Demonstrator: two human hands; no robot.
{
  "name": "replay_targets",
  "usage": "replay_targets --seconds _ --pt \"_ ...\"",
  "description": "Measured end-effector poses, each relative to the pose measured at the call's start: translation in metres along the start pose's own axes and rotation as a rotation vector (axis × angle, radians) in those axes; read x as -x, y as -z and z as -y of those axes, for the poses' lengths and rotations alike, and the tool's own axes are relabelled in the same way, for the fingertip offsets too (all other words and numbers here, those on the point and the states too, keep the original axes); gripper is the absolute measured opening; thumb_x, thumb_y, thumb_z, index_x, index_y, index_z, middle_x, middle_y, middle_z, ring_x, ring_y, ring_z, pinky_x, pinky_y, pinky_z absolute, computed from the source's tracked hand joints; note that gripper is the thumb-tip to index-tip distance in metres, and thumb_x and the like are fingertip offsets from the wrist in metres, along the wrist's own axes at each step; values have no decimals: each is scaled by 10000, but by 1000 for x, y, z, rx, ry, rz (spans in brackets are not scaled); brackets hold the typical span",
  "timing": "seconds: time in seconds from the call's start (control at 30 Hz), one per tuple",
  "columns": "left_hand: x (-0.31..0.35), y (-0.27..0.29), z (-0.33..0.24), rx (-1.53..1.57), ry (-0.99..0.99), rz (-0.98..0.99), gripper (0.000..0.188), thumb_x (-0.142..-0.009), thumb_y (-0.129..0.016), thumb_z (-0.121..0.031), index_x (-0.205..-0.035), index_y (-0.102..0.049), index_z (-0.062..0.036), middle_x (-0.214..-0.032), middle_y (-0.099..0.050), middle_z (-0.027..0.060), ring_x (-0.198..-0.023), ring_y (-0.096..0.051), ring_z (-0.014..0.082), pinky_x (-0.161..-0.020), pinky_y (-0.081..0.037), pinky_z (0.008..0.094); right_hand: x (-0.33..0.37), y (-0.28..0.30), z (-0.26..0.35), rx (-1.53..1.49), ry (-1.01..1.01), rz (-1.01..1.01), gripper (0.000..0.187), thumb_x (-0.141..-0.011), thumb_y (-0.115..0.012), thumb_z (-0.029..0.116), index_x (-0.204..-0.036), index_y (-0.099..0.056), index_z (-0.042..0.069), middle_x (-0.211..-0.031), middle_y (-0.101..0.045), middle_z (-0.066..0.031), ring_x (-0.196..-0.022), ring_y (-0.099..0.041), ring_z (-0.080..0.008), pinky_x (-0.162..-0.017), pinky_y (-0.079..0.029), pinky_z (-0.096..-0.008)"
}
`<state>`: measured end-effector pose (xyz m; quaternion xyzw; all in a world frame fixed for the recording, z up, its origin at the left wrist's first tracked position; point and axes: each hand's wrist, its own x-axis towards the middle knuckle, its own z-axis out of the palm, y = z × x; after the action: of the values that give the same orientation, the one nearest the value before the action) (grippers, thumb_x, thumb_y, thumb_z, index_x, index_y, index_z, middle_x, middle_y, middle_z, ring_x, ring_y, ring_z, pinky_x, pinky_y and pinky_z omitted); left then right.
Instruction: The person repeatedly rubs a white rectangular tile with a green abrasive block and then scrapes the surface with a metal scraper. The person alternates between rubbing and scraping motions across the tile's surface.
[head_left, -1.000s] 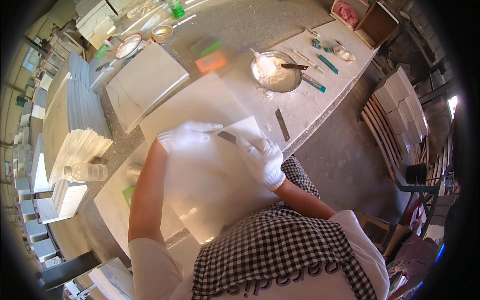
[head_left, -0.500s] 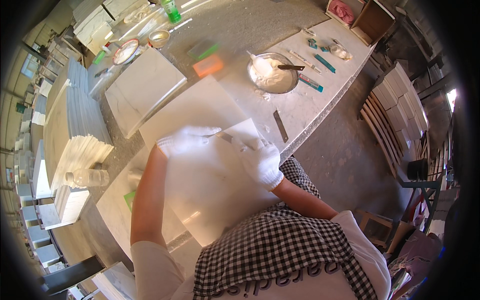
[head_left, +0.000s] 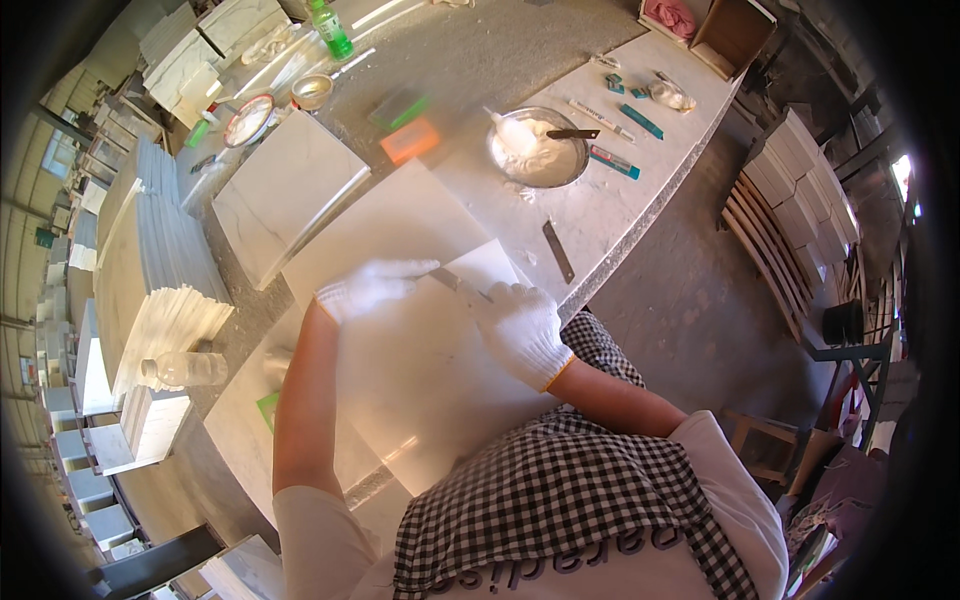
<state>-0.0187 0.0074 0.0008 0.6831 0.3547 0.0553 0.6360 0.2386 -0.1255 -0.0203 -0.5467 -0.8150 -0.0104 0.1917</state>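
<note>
A white slab (head_left: 430, 370) with a smooth, shiny face lies in front of me on other slabs. My left hand (head_left: 375, 285), in a white knit glove, rests on its upper left part with fingers stretched out flat. The gloved right hand (head_left: 522, 330) is closed round a thin metal scraper (head_left: 452, 280). This blade points left, its tip by my left fingertips, over the slab's surface near a small white piece (head_left: 482, 264). The right fingers hide the scraper's other end.
Ahead right stands a metal bowl (head_left: 575, 181) of white paste with a knife in it. A loose dark metal blade (head_left: 558, 250) lies near the table edge. An orange block (head_left: 410, 142), a marbled slab (head_left: 290, 190) and a plastic bottle (head_left: 190, 369) are to the left.
The right hand has turned slightly and drawn a little toward me, showing more of the scraper. My left hand stays flat on the slab. The whole view has shifted a little.
</note>
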Motion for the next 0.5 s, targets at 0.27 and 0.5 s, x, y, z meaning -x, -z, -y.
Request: replay_targets --seconds 0.27,0.5 --pt "-1 -2 1 26 -51 -5 463 -982 -575 -22 -1440 -563 45 -1496 -580 122 -1393 -519 217 -1173 -376 337 8 -6 -4 27 9 40 432 -899 -627 200 -1328 -649 155 -903 -650 -53 -725 -644 -242 -588 -496 -402" --pt "-2 -1 7 91 -24 3 472 -982 -580 -15 -1447 -549 56 -1500 -572 129 -1390 -522 219 -1164 -391 337 13 -13 -7 -79 23 -83 440 -891 -628 207 -1328 -655 163 -911 -647 -49 -721 -639 -252 -581 -499 -399"
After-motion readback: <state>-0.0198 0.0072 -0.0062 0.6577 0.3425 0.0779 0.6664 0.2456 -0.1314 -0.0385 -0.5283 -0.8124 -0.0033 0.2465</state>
